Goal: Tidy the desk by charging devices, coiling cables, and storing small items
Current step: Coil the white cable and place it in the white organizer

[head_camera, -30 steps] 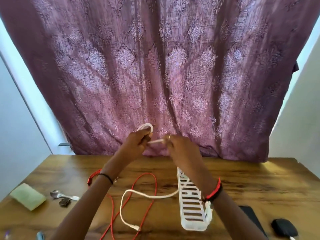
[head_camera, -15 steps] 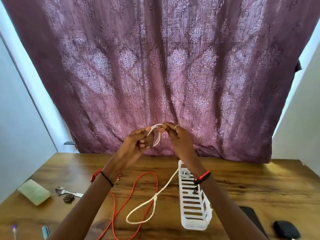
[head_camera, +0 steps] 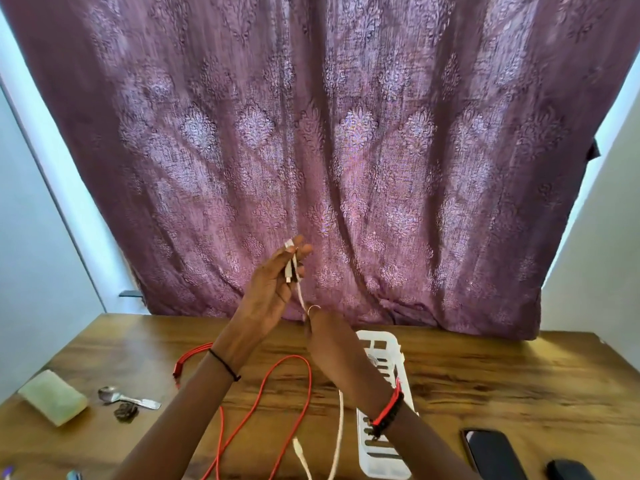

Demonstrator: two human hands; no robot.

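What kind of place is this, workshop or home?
Probably a home: a wooden desk before a curtain, with a red cable, a phone and a spoon on it. The left hand and right hand hold a white cable.

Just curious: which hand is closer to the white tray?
Right. The right hand is low beside the tray's far end; the left hand is raised higher, farther left.

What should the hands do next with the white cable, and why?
Probably the right hand should bring a loop of the white cable up to the left hand, which pinches only its upper part; the rest trails onto the desk, uncoiled.
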